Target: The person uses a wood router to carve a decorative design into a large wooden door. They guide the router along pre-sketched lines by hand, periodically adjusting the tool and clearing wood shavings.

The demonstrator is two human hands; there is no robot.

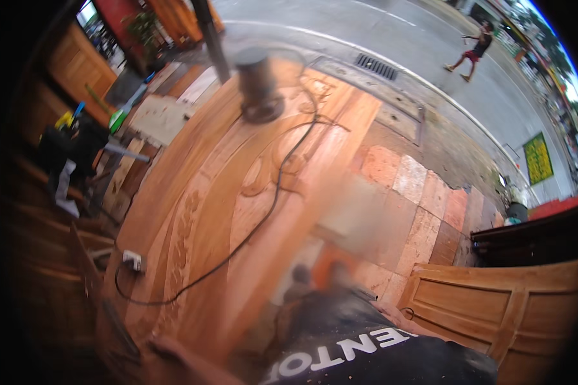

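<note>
Carved wooden panel with a corded power tool on its far end

At the bottom of the frame, a dark shirt [379,350] with pale lettering covers the person's body. The left hand [165,348], at the lower left, is blurred beside the near end of the wooden panel [205,256]; how far its fingers are open, and whether they grip anything, I cannot tell. The right hand [390,313] is just right of bottom centre, close to the shirt and near a thin dark rod [367,294]; its fingers are too unclear to show their spread or any hold.

The panel runs from the lower left to the upper middle, its face carved with curving relief. A plug [133,260] lies near its left edge, and a black cord [277,192] loops from there across the wood. Toward the far end, the blurred, dark power tool [261,93] stands upright on the panel.

A panelled door [488,308] fills the lower right. Beyond it, reddish tiles [424,208] cover the ground at right of centre. Farther off are a drain grate [376,66] at the top and a grey road [392,32], where a pedestrian [477,51] is at the upper right.
</note>
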